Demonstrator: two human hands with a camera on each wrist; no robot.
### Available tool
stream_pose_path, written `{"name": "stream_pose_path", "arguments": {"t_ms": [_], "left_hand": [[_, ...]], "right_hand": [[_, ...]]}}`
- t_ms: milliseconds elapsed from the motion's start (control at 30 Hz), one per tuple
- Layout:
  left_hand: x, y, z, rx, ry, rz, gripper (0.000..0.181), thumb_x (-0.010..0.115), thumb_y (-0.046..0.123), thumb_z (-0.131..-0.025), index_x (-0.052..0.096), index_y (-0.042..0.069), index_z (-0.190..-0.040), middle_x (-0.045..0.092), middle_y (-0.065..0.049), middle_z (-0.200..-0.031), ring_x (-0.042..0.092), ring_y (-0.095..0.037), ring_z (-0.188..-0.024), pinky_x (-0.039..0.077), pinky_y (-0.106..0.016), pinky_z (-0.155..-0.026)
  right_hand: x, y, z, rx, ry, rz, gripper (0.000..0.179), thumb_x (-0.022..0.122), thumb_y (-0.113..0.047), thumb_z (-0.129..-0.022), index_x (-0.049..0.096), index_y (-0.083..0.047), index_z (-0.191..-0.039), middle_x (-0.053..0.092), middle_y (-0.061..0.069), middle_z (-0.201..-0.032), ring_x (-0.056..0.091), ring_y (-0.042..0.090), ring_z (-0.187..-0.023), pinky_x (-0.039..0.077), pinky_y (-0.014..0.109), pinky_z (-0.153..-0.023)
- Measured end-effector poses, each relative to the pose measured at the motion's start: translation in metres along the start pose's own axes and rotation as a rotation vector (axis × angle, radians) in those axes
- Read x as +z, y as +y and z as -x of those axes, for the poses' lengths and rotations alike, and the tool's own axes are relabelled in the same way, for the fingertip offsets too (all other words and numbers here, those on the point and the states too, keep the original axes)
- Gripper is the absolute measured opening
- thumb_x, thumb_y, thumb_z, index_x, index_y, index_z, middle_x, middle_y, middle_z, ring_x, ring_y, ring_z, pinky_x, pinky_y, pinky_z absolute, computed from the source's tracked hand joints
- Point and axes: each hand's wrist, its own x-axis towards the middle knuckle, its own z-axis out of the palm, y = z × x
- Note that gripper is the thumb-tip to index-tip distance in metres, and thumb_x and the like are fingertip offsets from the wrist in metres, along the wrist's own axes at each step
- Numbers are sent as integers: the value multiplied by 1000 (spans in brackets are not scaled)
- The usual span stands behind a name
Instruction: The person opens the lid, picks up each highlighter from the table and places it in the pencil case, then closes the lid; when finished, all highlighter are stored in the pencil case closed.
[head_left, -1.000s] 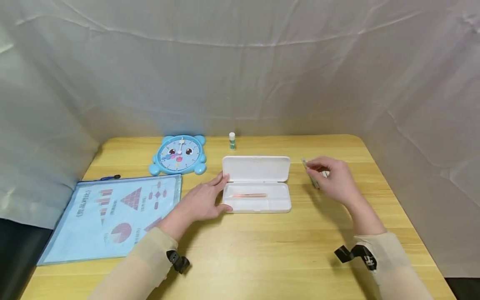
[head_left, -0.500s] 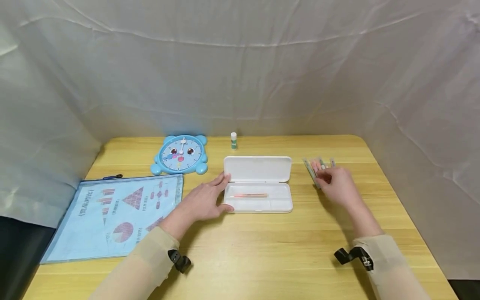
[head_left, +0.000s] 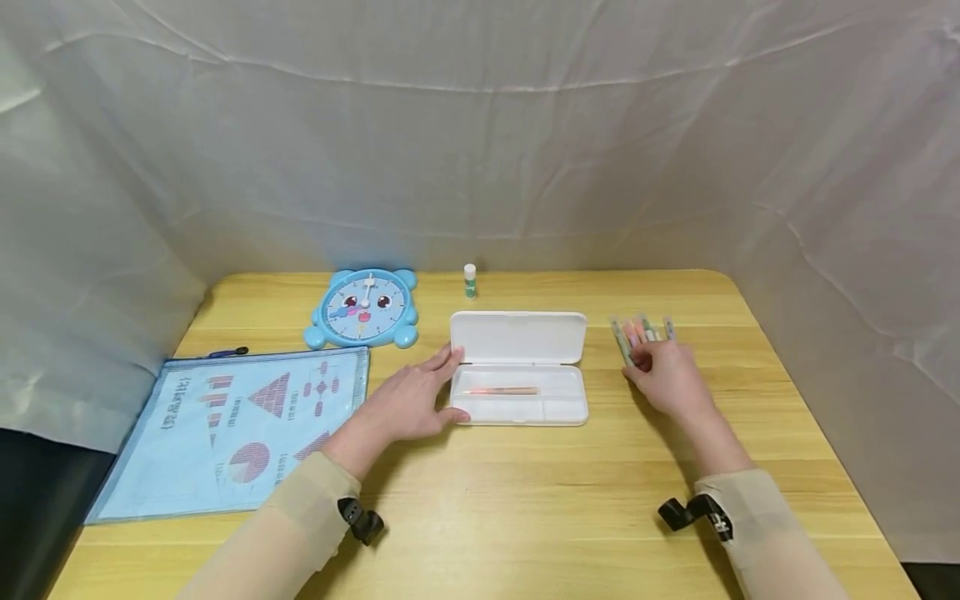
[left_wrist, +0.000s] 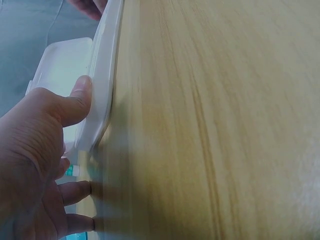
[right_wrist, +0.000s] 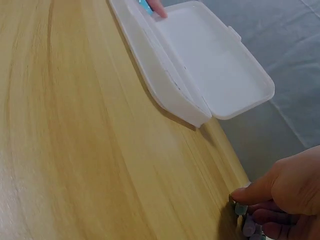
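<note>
A white pencil case (head_left: 519, 423) lies open on the table with its lid (head_left: 519, 337) tilted back. One slim pinkish-orange pen (head_left: 501, 391) is inside it. My left hand (head_left: 405, 400) holds the case by its left end, thumb on the near rim; the left wrist view shows the other fingers (left_wrist: 75, 192) spread beyond it. To the right, several pastel pens (head_left: 621, 340) lie in a loose row. My right hand (head_left: 667, 379) is at their near ends, its thumb (right_wrist: 245, 194) beside a green one and the other fingers curled; I cannot tell whether it grips any.
A blue animal-faced toy clock (head_left: 364, 308) is at the back left. In front of it lies a blue zip document bag (head_left: 225, 433), with a dark pen (head_left: 227, 352) along its far edge. Behind the case a small glue stick (head_left: 470, 282) stands upright. Grey cloth (head_left: 480, 167) walls the table.
My right hand has drawn back toward me along the pens, from their far part to their near ends, uncovering several of them. The left hand stays on the case.
</note>
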Motion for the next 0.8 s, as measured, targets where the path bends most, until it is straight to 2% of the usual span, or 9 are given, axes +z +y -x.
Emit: {"name": "stream_pose_path", "arguments": {"t_ms": [200, 367, 567, 800], "left_hand": [[-1, 0, 0, 1, -3, 3, 104, 72, 63, -94, 22, 11, -169, 20, -13, -173, 55, -45, -135, 43, -52, -116], [0, 0, 0, 3, -2, 4, 103, 72, 62, -94, 23, 11, -169, 20, -14, -173, 56, -46, -134, 45, -52, -115], [0, 0, 0, 1, -5, 8, 103, 72, 62, -94, 22, 12, -169, 20, -14, -173, 56, -46, -134, 45, -52, -115], [-1, 0, 0, 0, -3, 15, 103, 72, 62, -94, 22, 12, -170, 20, -14, -172, 57, -46, -133, 44, -53, -115]], "right_hand": [[2, -3, -1, 11, -36, 29, 28, 77, -11, -97, 74, 10, -116, 77, 19, -100, 72, 40, -100, 56, 60, -93], [3, -5, 1, 41, -40, 12, 26, 74, -10, -99, 74, 10, -116, 75, 18, -100, 69, 39, -100, 50, 63, -97], [2, -9, 4, 30, 18, -54, 27, 69, -6, -101, 71, 12, -122, 73, 19, -99, 65, 34, -90, 54, 54, -84], [-12, -16, 6, 0, 42, -117, 32, 59, 1, -104, 63, 16, -131, 66, 25, -106, 62, 35, -91, 55, 46, -77]]}}
